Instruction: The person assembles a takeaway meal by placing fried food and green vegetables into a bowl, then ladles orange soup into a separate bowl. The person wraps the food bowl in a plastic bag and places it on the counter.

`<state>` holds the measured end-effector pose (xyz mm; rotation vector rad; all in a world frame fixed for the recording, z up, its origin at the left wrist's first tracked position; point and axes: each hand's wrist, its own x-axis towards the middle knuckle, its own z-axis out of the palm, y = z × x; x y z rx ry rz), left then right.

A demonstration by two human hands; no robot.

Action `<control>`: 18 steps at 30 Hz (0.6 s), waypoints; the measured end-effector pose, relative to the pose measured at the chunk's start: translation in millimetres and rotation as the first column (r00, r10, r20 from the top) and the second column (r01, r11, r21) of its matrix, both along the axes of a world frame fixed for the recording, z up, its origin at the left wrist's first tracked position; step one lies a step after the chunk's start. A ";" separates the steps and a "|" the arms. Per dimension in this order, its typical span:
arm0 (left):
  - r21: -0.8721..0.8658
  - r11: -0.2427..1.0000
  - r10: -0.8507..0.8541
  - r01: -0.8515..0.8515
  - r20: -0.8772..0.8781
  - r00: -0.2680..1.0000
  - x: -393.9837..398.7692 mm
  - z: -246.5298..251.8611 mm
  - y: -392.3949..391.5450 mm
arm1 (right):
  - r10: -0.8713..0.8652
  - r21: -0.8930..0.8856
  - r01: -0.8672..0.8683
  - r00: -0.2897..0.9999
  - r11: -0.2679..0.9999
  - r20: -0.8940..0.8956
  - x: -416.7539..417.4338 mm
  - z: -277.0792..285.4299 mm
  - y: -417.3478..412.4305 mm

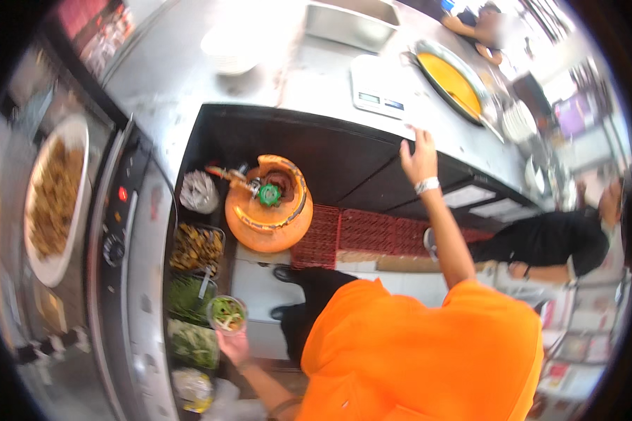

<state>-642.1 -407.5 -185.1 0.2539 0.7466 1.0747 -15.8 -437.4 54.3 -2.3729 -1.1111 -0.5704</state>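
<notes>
My left hand (pixel 234 346), low and left of centre, is closed around a small clear round cup (pixel 227 316) of chopped green and pale vegetables. Beside it stands a tray of chopped greens (pixel 191 300) with a light-coloured utensil; a tray of browned food pieces (pixel 196 250) lies above and a container of pale green shreds (pixel 194 344) below. My right hand (pixel 420 158), with a white band at its wrist, is stretched to the edge of the metal counter (pixel 316 79). Its fingers are apart and hold nothing visible. A white digital kitchen scale (pixel 376 87) is just beyond it.
An orange gas cylinder (pixel 268 210) with a green valve knob stands under the counter, near red plastic crates (pixel 368 231). A large pan of orange-yellow liquid (pixel 447 81) and a metal bin (pixel 350 26) rest on top. A person in black (pixel 547 239) is at right, another person (pixel 474 31) beyond the counter.
</notes>
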 end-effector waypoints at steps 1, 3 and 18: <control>-0.014 1.000 0.008 -0.009 -0.039 0.999 6.9 14.8 -1.2 | -0.075 -0.058 0.086 0.980 0.995 0.183 35.0 -3.9 -14.1; 0.036 0.999 -0.012 0.013 -0.012 1.000 29.2 36.8 6.3 | -0.245 -0.190 0.282 0.949 0.940 0.197 70.5 -22.0 -38.7; 0.061 0.979 -0.197 0.192 0.089 0.976 157.1 116.4 14.1 | 0.609 0.626 -0.243 -0.151 0.741 -0.779 -129.4 -16.1 57.4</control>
